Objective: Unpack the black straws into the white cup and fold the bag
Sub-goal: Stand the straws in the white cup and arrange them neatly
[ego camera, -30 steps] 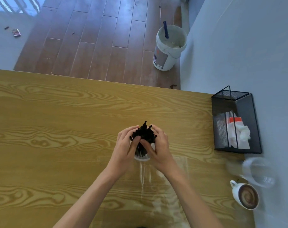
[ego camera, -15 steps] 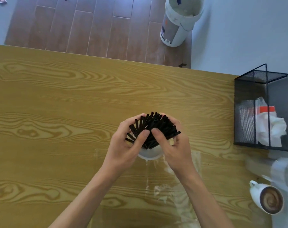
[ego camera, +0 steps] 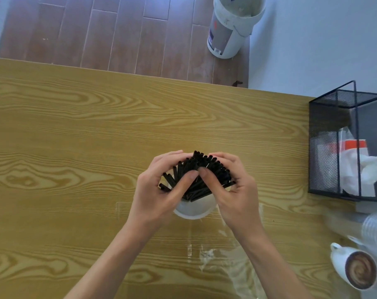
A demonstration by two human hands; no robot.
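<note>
A bunch of black straws (ego camera: 201,169) stands in the white cup (ego camera: 194,209) at the middle of the wooden table (ego camera: 75,126). The straw tops fan outward. My left hand (ego camera: 161,190) cups the bunch from the left and my right hand (ego camera: 233,188) from the right, with both thumbs meeting at the front of the straws. The clear plastic bag (ego camera: 226,266) lies flat and empty on the table just in front of the cup, partly under my forearms.
A black mesh holder (ego camera: 334,147) with tissues stands at the right edge. A coffee cup (ego camera: 355,270) and clear plastic cups (ego camera: 375,229) sit at the near right. A white bucket (ego camera: 230,29) stands on the floor beyond the table.
The camera came closer and lower over the cup. Both hands closed in around the straws, and the bunch spread wider at the top.
</note>
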